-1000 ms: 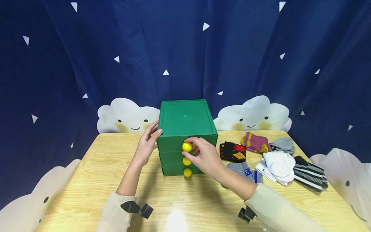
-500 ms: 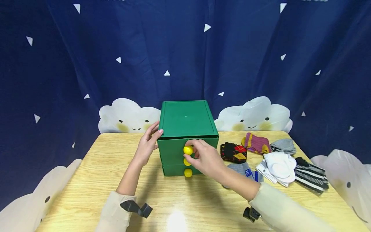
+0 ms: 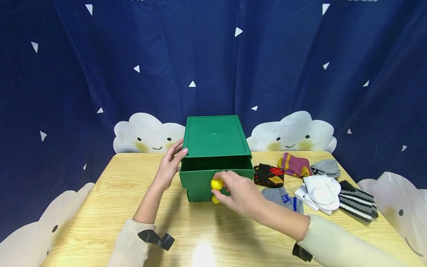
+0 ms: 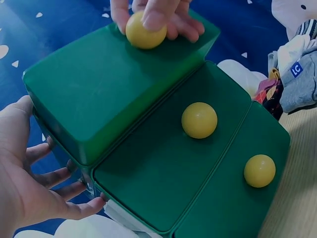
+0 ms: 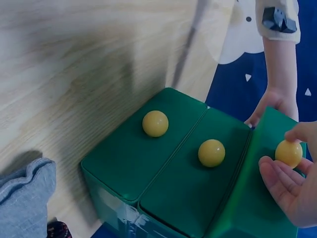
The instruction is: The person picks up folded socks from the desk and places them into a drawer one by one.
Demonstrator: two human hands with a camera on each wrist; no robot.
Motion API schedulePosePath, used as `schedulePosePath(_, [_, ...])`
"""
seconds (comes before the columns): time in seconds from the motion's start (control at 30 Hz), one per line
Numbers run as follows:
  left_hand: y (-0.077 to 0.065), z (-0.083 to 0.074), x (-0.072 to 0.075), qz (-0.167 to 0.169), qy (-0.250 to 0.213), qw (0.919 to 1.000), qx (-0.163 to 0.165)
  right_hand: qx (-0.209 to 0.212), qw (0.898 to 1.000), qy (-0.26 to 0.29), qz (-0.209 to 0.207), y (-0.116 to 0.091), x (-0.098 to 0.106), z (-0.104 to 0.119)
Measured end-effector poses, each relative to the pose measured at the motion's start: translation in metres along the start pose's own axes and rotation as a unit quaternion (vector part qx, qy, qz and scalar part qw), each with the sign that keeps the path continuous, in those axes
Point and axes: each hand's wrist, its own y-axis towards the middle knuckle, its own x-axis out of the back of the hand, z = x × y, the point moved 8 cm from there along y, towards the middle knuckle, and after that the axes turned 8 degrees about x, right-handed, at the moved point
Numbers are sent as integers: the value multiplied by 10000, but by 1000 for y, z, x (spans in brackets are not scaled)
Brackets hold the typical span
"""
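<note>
A green three-drawer box [image 3: 215, 137] stands mid-table. Its top drawer [image 3: 200, 178] is pulled partway out toward me, its inside dark. My right hand [image 3: 238, 191] pinches that drawer's yellow knob [image 3: 217, 184] between thumb and fingers; the same knob [image 4: 145, 30] shows in the left wrist view and again [image 5: 289, 153] in the right wrist view. My left hand [image 3: 171, 165] rests with straight fingers against the box's left side, seen also as left hand [image 4: 29, 183]. The middle knob [image 4: 199, 120] and bottom knob [image 4: 259, 170] sit on shut drawers.
Folded socks lie right of the box: an argyle pair [image 3: 268, 174], a purple striped pair [image 3: 294, 164], a grey pair [image 3: 325, 167], a white pair [image 3: 321, 191], a black-striped pair [image 3: 357, 202] and a grey sock [image 3: 281, 196] near my right forearm. The wooden table [image 3: 116, 193] ends at a blue curtain.
My right hand has pulled the top drawer out toward me by its yellow knob; the drawer front now covers the middle knob in the head view. My left hand stays on the box.
</note>
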Motion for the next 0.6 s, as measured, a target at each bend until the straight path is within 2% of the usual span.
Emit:
schedulePosePath(0.37, [0, -2, 0, 49, -10, 10000, -50, 540, 9978, -386, 93, -12, 8, 25])
schedulePosePath(0.6, [0, -1, -1, 57, 15, 10000, -19, 954, 9937, -583, -94, -20, 14, 41])
